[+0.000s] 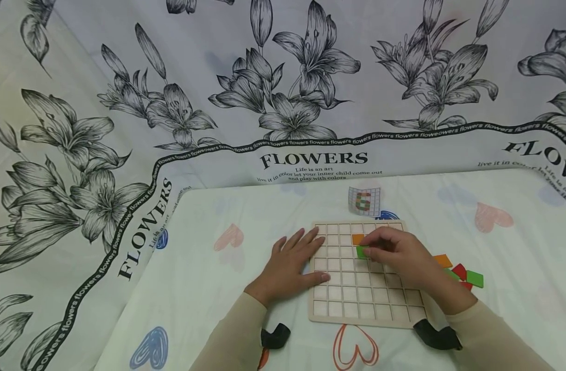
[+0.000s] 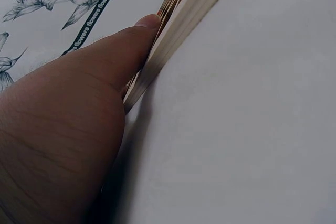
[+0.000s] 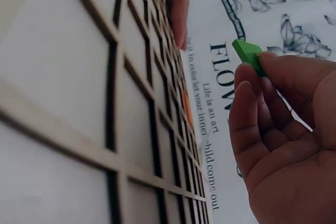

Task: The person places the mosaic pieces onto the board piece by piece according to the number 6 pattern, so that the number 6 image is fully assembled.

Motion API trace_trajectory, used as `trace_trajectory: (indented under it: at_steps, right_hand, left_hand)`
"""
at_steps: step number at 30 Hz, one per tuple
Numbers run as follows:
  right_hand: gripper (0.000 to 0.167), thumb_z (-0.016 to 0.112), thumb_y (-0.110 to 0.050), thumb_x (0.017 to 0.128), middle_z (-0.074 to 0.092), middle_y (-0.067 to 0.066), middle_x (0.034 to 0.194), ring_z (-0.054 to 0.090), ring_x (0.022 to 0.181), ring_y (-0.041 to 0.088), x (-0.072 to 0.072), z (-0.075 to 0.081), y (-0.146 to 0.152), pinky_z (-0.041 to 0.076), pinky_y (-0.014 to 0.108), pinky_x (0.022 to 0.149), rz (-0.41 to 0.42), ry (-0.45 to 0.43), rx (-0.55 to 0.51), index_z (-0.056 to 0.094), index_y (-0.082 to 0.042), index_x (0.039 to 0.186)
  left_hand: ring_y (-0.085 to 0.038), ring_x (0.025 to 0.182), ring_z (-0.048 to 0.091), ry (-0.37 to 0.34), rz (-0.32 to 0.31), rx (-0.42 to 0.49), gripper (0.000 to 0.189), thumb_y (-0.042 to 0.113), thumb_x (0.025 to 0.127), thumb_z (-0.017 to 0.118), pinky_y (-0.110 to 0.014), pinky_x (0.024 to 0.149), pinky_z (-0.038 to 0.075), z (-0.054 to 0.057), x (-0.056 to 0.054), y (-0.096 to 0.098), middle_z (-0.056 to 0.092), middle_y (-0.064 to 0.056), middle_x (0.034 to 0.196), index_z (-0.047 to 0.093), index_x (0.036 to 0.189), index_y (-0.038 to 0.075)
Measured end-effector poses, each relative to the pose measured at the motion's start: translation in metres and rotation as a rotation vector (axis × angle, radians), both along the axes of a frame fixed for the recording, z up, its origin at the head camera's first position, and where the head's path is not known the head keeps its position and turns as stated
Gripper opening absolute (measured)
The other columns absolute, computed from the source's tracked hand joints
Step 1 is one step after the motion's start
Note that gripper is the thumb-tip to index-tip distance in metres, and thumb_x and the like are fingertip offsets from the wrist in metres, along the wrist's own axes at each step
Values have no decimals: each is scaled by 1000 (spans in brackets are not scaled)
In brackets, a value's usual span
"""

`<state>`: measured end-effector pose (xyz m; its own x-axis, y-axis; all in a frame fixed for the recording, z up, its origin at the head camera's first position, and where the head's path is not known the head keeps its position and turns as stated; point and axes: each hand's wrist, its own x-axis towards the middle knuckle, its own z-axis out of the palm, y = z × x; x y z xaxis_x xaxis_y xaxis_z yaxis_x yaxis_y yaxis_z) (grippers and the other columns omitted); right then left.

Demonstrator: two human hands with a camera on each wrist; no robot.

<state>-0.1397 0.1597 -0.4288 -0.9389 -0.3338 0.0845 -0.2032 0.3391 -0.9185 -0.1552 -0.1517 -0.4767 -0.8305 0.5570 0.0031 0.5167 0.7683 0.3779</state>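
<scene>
A wooden grid board (image 1: 326, 309) lies flat on the covered table. My left hand (image 1: 289, 265) rests on its left edge with the fingers spread; in the left wrist view the thumb (image 2: 131, 45) lies on the board's rim. Over the upper middle of the grid, my right hand (image 1: 398, 252) pinches a green square tile (image 1: 361, 252) between thumb and fingers. The right wrist view shows this green tile (image 3: 248, 55) tilted and held above the board's surface. An orange tile (image 1: 358, 239) sits in a cell just above it.
Several loose tiles (image 1: 475, 279), orange, red and green, lie right of the board, partly behind the right forearm. A small pattern card (image 1: 364, 201) with a coloured figure stands behind the board. Flower-printed cloth (image 1: 310, 93) hangs beyond the table's back edge.
</scene>
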Motion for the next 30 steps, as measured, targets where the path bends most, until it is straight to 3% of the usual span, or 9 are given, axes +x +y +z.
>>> trace_trajectory:
  at_steps: [8,16,24,30]
  right_hand:
    - [6,80,-11,101,73,-1,105,65,92,24,-3,-9,-1,56,28,78,12,-22,77,79,-14,107]
    - [6,79,-14,103,71,-5,103,65,95,19,-2,-18,-2,55,31,84,39,-8,150,78,-20,100]
    - [4,79,-15,103,67,-5,105,62,93,19,-1,-18,-3,55,31,80,36,35,184,78,-18,104]
    - [3,77,-17,105,68,-5,104,60,94,20,0,-16,-4,54,32,81,37,9,192,78,-18,107]
  left_hand:
    - [-16,165,4,-5,5,-2,90,79,101,52,-61,127,7,4,0,1,11,15,180,31,174,32]
    - [-17,165,5,-6,4,1,89,78,101,53,-61,127,7,4,0,2,12,14,180,32,174,31]
    - [-16,165,5,-5,7,-1,89,78,101,54,-60,127,7,3,0,2,12,14,180,31,174,32]
    - [-16,165,4,-4,10,-3,90,78,100,54,-61,127,7,4,1,3,11,15,180,31,174,32]
